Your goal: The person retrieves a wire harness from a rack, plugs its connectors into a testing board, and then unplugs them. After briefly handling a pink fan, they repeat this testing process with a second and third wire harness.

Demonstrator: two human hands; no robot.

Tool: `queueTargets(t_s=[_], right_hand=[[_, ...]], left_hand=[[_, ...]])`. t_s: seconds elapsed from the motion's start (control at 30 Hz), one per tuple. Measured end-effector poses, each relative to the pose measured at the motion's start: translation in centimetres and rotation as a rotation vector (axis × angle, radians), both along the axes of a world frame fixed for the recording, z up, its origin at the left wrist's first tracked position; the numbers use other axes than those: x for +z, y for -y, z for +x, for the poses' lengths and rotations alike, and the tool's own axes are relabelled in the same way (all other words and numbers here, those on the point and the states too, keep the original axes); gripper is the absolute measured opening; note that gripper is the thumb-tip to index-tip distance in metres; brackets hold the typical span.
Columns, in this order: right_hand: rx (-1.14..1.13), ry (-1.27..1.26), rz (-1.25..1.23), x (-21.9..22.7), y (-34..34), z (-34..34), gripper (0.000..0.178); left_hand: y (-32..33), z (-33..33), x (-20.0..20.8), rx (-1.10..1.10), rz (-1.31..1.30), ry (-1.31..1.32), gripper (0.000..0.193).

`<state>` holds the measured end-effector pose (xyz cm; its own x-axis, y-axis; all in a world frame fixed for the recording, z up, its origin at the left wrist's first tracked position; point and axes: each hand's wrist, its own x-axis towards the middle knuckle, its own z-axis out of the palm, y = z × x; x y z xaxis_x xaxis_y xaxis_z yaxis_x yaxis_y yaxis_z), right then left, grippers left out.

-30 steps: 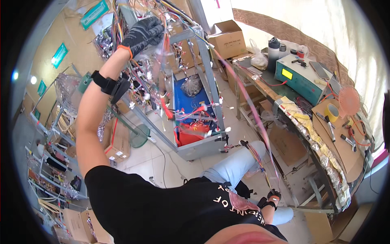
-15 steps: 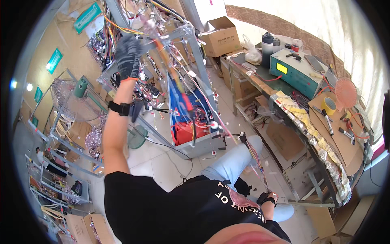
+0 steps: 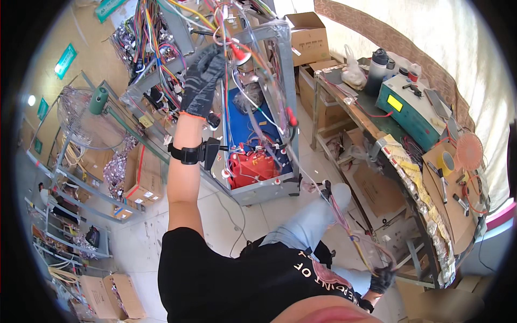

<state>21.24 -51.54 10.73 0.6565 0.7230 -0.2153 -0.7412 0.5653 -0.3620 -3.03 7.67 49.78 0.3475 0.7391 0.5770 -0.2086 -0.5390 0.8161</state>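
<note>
Grey-black knit covers the left hand point(image 3: 202, 81), a blur half a second ago and now sharp at the metal frame point(image 3: 261, 194). Its fingers are bunched together beside hanging wires and a red connector point(image 3: 239, 55); whether they grip any wire, I cannot tell. The wire bundle point(image 3: 341, 218) runs past the person's knee to the right hand point(image 3: 381, 279), which is closed on its near end and has moved farther right.

On the right, the desk point(image 3: 392, 128) carries a teal instrument point(image 3: 412, 116) with a lit yellow screen, a bottle point(image 3: 377, 72), a tape roll point(image 3: 445, 161) and a pink fan point(image 3: 469, 151). Pale tiles point(image 3: 207, 220) cover the floor; beyond the desk hangs a light curtain point(image 3: 468, 97).
</note>
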Motion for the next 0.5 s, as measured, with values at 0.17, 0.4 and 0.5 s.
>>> queueTargets(t_s=[0.17, 0.4, 0.5], right_hand=[[0.021, -0.100, 1.217, 10.2, -9.1, -2.3, 0.054], [0.130, 0.576, 0.383, 21.3, -23.5, -1.9, 0.041], [0.250, 0.990, -0.011, 28.1, -29.6, -3.7, 0.042]], left_hand=[[-0.5, 2.1, 0.4, -0.047, 0.221, 0.020, 0.029], [-1.1, 0.3, 1.3, -0.190, 0.002, 0.143, 0.022], [0.9, 1.1, 2.7, -0.190, 0.190, 0.006, 0.020]])
